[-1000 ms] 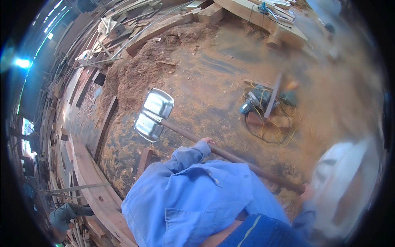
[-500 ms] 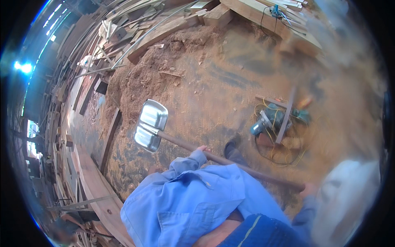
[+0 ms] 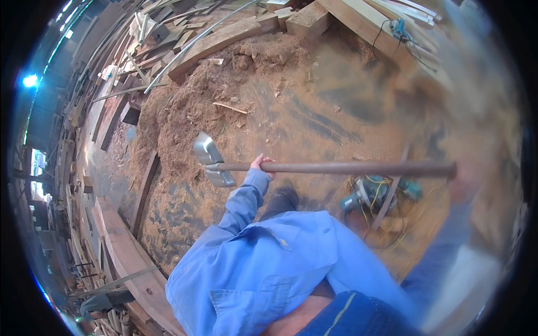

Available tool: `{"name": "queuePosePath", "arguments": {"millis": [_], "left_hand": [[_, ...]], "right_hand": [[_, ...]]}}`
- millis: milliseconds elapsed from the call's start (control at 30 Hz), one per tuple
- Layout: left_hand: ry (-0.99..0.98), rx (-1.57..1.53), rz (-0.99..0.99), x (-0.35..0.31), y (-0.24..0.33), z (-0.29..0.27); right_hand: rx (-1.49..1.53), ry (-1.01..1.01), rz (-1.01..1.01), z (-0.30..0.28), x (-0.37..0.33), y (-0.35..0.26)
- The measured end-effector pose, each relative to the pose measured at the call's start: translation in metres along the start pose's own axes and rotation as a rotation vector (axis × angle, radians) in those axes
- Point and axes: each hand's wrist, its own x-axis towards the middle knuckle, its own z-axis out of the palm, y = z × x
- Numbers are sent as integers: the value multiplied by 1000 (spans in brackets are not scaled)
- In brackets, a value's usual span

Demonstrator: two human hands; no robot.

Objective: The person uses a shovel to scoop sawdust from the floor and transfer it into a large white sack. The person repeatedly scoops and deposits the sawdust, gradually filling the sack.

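Observation:
A long-handled hoe (image 3: 347,168) with a brown shaft and a shiny metal blade (image 3: 208,150) lies across my front, off the floor. Partway along the shaft, near the blade, my left hand (image 3: 261,162) is wrapped round it. At the shaft's far right end my right hand (image 3: 463,182) is closed on it, hazy behind a smear on the lens. The blade hangs over the near edge of a heap of reddish-brown sawdust (image 3: 185,112), beyond my left hand.
A teal power tool (image 3: 358,196) with yellow cords sits on the floor at right, a wood strip (image 3: 386,201) across it. Thick beams (image 3: 224,43) and scrap wood border the heap. Long planks (image 3: 126,246) lie at left. A blue tool (image 3: 399,29) rests on timber at far right.
Both hands have raised the hoe away from my body, and its shaft has turned from slanting to nearly level across the view. The blade has tipped and shows narrower.

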Motion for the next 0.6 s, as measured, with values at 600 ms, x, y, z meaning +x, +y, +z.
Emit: {"name": "queuePosePath", "arguments": {"millis": [600], "left_hand": [[-238,-209,175,166,335,289]], "right_hand": [[579,877,-598,143,651,-290]]}}
